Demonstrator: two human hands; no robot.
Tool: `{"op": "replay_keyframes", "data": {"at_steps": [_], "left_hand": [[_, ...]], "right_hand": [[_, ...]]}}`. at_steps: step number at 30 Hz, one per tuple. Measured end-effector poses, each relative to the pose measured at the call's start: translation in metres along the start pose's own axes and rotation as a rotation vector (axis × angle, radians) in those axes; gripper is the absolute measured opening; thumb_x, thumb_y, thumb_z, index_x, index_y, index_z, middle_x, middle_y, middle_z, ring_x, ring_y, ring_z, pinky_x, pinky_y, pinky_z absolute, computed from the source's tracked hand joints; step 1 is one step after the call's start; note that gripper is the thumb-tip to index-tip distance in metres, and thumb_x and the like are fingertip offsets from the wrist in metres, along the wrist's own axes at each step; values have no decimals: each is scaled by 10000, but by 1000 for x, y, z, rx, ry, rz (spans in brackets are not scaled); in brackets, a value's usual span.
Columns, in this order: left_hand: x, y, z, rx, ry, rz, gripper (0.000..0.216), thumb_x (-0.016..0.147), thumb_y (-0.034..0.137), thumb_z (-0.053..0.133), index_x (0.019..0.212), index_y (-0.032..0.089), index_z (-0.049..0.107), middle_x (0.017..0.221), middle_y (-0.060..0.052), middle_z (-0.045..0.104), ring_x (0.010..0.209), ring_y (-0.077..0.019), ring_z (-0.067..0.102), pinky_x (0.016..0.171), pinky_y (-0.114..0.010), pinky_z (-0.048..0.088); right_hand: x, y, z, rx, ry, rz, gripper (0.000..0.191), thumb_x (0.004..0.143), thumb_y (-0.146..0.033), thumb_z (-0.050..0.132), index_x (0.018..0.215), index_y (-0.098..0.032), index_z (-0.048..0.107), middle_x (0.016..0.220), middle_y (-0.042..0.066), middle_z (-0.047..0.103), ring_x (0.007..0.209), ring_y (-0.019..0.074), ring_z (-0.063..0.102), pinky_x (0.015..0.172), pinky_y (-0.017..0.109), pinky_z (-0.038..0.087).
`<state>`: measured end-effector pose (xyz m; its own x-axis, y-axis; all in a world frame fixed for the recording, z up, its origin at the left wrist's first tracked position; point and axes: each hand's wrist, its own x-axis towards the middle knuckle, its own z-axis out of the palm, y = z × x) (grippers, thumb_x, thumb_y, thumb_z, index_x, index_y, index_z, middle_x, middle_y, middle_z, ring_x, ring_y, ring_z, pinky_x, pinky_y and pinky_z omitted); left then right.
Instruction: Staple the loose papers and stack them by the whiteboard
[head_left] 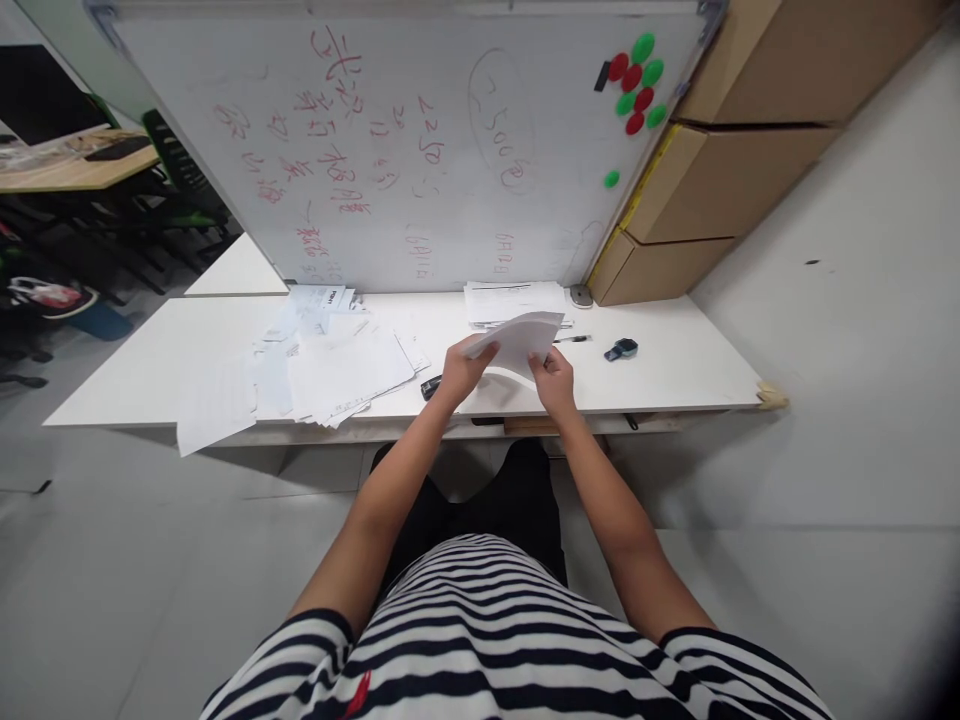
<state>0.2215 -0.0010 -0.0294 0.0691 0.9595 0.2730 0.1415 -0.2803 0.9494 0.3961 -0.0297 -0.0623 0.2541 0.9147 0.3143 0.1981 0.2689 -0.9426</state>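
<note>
Both my hands grip white paper [517, 342] above the front part of the white table. The paper bends upward and looks like one sheet or a thin few; I cannot tell which. My left hand [466, 368] pinches its left edge, thumb on top. My right hand [553, 378] pinches its right side. Just left of my left hand lies a black stapler-like object [431, 387], partly hidden by the hand. Behind the held paper sits a stack of papers [517, 300], with a dark pen [574, 339] to the right of it.
Loose papers [345, 370] spread over the table's left half, one sheet [214, 410] overhanging the front edge. A watch [621, 349] lies on the right. Behind stands a whiteboard [442, 220] with writing and magnets; cardboard boxes [667, 270] are stacked beside it.
</note>
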Motion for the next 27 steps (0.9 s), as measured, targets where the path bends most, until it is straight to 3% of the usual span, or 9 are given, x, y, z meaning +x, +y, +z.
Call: {"op": "replay_keyframes", "data": {"at_steps": [10,16,23,27], "left_hand": [[12,-1,20,21,-25,-55,301,772,448,648,864,163,682,846,-26,694,837,-215,619,751,-313,481],[7,-6,29,-40,5,2,471,762,422,685,1159,187,590,1182,-80,634,1061,-214,585,902,-310,446],[5,-24,29,-115,-102,-107,444,726,404,715,1098,176,631,1080,-96,687,983,-232,634,859,-347,483],[6,-25,26,-77,-122,-142,350,738,421,696,969,159,696,1010,-88,711,962,-251,643,868,-383,483]], "right_hand": [[-2,13,-14,-92,75,70,410,829,-549,497,980,-195,637,877,41,670,828,211,584,771,319,455],[-10,26,-18,-85,69,156,428,813,-557,506,1002,-188,612,931,54,681,860,209,593,784,315,459],[-14,40,-18,-84,69,161,431,803,-531,518,1054,-190,603,986,67,685,891,208,602,808,320,458],[-15,43,-17,-132,81,174,401,814,-500,501,1020,-178,622,950,74,686,889,218,602,832,344,459]]}}
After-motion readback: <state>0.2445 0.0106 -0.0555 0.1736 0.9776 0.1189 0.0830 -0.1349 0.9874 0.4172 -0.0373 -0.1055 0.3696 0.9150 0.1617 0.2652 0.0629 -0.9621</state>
